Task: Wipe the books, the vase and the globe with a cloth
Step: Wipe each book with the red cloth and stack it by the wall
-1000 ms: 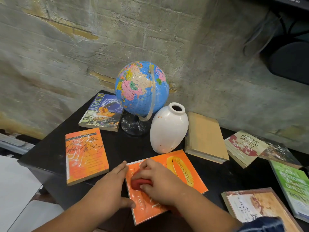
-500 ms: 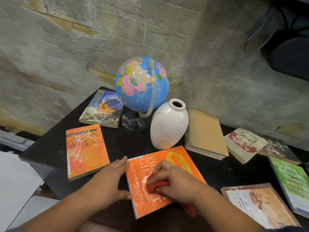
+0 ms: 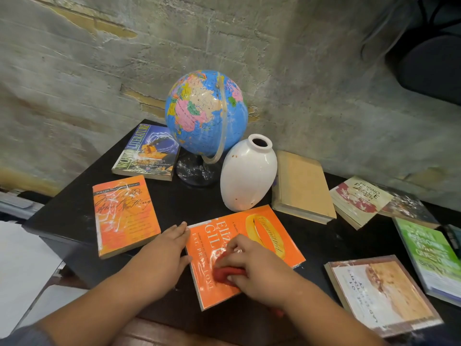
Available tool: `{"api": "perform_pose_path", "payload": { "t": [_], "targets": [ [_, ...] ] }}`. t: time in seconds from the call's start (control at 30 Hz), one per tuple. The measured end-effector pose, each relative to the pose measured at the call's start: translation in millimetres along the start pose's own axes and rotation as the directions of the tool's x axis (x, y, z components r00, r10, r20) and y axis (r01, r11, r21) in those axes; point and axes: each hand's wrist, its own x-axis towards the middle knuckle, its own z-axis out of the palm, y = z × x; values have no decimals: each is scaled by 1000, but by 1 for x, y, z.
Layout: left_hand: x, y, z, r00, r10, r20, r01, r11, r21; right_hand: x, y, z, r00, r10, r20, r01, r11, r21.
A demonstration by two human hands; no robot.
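An orange paperback [image 3: 264, 236] lies at the front of the black table [image 3: 179, 203]. My right hand [image 3: 252, 265] presses a red cloth [image 3: 228, 273] onto its cover, fingers curled over the cloth. My left hand [image 3: 167, 248] lies flat against the book's left edge. Behind the book a white vase [image 3: 247, 176] stands beside a blue globe [image 3: 207, 113] on a dark base. Several more books lie around: a second orange one [image 3: 124, 216], a blue literature book [image 3: 147, 153] and a tan hardback [image 3: 301, 186].
At the right lie a peace-women book [image 3: 359, 201], a green book [image 3: 431, 255] and a plastic-wrapped brown book [image 3: 381, 295]. A rough concrete wall [image 3: 299, 71] backs the table. The table's left corner drops to a pale floor [image 3: 22, 265].
My right hand slid the red cloth across the orange book's cover, first toward the right, then back a little to the left. My left hand stayed at the book's left edge.
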Motion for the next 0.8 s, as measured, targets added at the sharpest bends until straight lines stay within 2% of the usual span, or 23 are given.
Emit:
{"api": "perform_pose_path", "payload": {
  "t": [0.13, 0.2, 0.33, 0.4, 0.5, 0.6, 0.67, 0.73, 0.8],
  "targets": [
    [-1, 4, -2, 1000, -6, 28, 5, 1000, 22, -9, -15, 22, 982, -183, 40, 187, 974, -127],
    [-2, 4, -4, 999, -5, 44, 4, 1000, 23, -17, -8, 18, 981, -182, 73, 190, 974, -120],
    [-4, 6, -4, 997, -25, 70, 24, 999, 22, -33, 38, -11, 994, 70, 78, -71, 998, -1],
    [-4, 6, -4, 997, -28, 78, 27, 1000, 14, -33, 62, -29, 975, 219, -22, -219, 976, 10],
    [-3, 6, -4, 996, -32, 79, 31, 999, 8, -16, 76, -38, 895, 385, -227, -385, 922, 43],
    [-4, 6, -2, 996, -37, 81, 38, 999, -10, 11, 50, -15, 782, 482, -396, -542, 839, -48],
    [-4, 6, -2, 996, -41, 78, 44, 999, -30, 21, 19, 5, 808, 446, -386, -497, 867, -38],
    [-5, 5, -1, 996, -44, 72, 48, 998, -47, 22, -9, 18, 916, 274, -293, -297, 954, -36],
    [-6, 5, -1, 998, -45, 54, 48, 997, -55, 20, -23, 20, 983, 51, -175, -71, 992, -105]
  ]
}}
